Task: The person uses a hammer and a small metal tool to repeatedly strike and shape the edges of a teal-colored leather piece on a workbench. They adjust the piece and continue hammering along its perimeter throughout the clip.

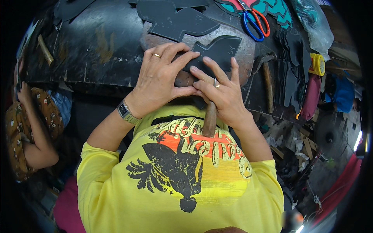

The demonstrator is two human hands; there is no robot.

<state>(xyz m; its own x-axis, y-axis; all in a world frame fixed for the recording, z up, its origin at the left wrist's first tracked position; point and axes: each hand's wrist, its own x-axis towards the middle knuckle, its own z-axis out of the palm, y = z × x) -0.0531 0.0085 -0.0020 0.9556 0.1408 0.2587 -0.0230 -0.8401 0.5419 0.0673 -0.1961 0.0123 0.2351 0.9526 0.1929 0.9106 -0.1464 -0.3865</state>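
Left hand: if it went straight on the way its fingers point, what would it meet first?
The left hand would probably meet the dark cut piece first; its index fingertip seems to lie over or against the piece's left edge, though contact is hard to tell here.

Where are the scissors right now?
Head view, upper right: the scissors lie on the dark table, handles toward the person, next to the teal pieces and beyond the person's right hand.

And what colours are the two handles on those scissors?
The scissors have one blue handle and one red handle, best seen in the head view.
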